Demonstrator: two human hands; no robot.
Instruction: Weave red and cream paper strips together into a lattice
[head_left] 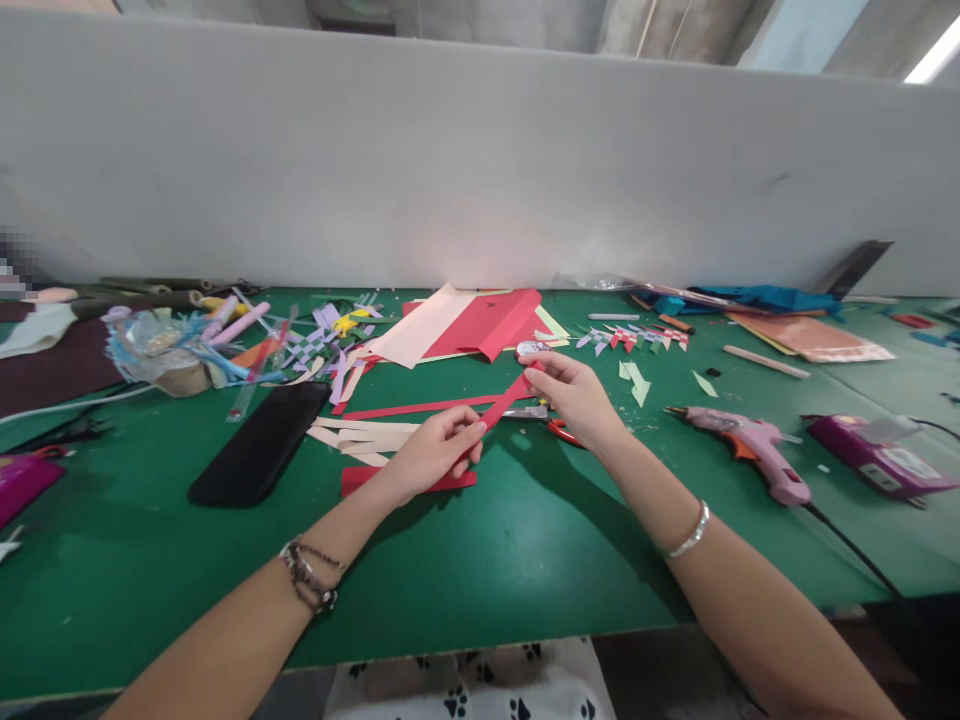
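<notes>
Red paper strip [498, 405]: held left of the glue gun [752, 443], one end clamped by thumb and fingers of the left hand [433, 452], the other by the right hand's [577, 392]. Scissors [527, 412]: laid left of the glue gun.

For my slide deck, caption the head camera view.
Left hand and right hand hold a red paper strip above a green table, pink glue gun at right.
</notes>
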